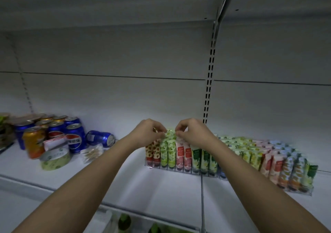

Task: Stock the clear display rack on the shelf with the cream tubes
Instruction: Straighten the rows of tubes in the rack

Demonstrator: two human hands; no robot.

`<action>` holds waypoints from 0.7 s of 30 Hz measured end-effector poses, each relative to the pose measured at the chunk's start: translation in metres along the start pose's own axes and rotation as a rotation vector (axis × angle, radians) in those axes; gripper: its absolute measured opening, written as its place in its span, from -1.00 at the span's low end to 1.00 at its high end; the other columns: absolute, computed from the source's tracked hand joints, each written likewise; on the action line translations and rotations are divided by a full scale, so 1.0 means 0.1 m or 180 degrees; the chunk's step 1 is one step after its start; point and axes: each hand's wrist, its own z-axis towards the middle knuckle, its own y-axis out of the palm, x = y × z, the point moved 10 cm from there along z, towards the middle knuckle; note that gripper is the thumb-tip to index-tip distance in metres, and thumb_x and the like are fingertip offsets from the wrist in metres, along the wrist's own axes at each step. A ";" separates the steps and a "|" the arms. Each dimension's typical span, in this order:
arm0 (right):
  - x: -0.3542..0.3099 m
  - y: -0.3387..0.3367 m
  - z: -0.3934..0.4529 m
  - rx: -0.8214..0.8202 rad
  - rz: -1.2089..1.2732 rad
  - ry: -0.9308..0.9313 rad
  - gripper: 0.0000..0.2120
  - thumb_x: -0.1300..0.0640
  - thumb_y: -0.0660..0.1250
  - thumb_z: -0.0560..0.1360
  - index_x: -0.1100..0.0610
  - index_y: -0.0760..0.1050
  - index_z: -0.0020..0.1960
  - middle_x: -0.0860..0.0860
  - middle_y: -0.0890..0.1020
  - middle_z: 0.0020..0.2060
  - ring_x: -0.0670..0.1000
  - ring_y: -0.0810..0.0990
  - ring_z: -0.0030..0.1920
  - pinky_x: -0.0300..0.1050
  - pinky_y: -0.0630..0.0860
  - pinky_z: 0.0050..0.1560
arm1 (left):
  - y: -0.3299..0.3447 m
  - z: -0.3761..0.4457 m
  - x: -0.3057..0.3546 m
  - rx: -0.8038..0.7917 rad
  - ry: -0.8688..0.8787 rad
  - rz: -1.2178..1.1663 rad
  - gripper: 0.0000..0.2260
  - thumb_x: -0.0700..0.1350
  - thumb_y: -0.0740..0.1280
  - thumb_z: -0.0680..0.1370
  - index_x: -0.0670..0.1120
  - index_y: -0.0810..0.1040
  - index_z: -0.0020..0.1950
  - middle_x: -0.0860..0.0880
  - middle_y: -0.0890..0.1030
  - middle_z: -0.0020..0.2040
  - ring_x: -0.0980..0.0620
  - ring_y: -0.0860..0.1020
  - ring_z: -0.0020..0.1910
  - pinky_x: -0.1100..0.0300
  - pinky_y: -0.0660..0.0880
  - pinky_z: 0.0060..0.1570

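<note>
Reaching: both bare forearms stretch up and forward from the lower corners to the middle of the white shelf (125, 184).
Left hand (149, 133): fingers curled, its grip a fingertip pinch on the left side of the top edge of a green-patterned tube (170, 134).
Right hand (190, 131): fingers curled the same way, its grip a pinch on the right side of that top edge; the two hands sit just beside each other over the tube.
Green-patterned tube: upright, held at the back of the green column, above the tubes in front of it.
Clear display rack (180, 170): stands on the shelf below the hands, its low clear front wall facing the camera.
Cream tubes (180, 153): packed upright in rows inside the rack, columns of strawberry print, green print, pink and dark green running left to right.
Second rack (293, 190): just beside the first on the right, angled, filled with tubes in yellow-green, pink, blue and orange.
Soda cans (53, 132): a cluster of blue and orange cans well apart on the left; one blue can (100, 138) lies on its side near them.
Green round tin (54, 159): in front of the cans, beside small packets (91, 153).
Back wall: grey panels with a slotted upright (209, 82) behind the hands.
</note>
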 end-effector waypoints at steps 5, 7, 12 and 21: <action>-0.14 0.15 -0.05 -0.0130 -0.0021 -0.0196 -0.92 0.10 0.37 0.51 0.04 0.64 -0.05 -0.06 0.65 -0.13 -0.08 0.57 -0.12 -0.15 0.50 -0.08 | 0.05 -0.13 -0.03 0.0285 0.0194 0.0023 -0.85 -0.13 0.40 0.53 -0.03 0.67 0.07 0.08 0.60 -0.03 0.12 0.55 -0.08 0.29 0.44 -0.05; -0.17 0.24 -0.06 -0.0199 -0.0097 -0.0229 -0.91 0.11 0.36 0.52 0.04 0.64 -0.04 -0.07 0.63 -0.12 -0.08 0.56 -0.11 -0.17 0.48 -0.09 | 0.12 -0.13 -0.08 0.0223 0.0303 0.0076 -0.85 -0.13 0.39 0.52 -0.02 0.67 0.07 0.06 0.59 -0.02 0.08 0.55 -0.04 0.22 0.48 0.00; -0.20 0.34 0.01 -0.0143 -0.0405 -0.0209 -0.92 0.11 0.36 0.51 0.04 0.64 -0.04 -0.07 0.59 -0.12 -0.07 0.54 -0.11 -0.19 0.44 -0.10 | 0.15 -0.02 -0.15 0.0100 0.0605 0.0397 -0.79 -0.05 0.36 0.53 0.02 0.63 0.16 0.12 0.51 -0.02 0.13 0.45 -0.04 0.21 0.41 -0.02; -0.05 0.42 0.09 -0.0345 -0.0492 0.0185 -0.92 0.08 0.39 0.50 0.03 0.66 -0.06 -0.14 0.63 -0.19 -0.15 0.57 -0.17 -0.21 0.52 -0.10 | 0.32 0.13 -0.25 -0.0556 0.0690 0.0364 -0.80 0.03 0.37 0.52 0.04 0.65 0.10 0.08 0.60 0.06 0.04 0.53 0.10 0.04 0.49 0.12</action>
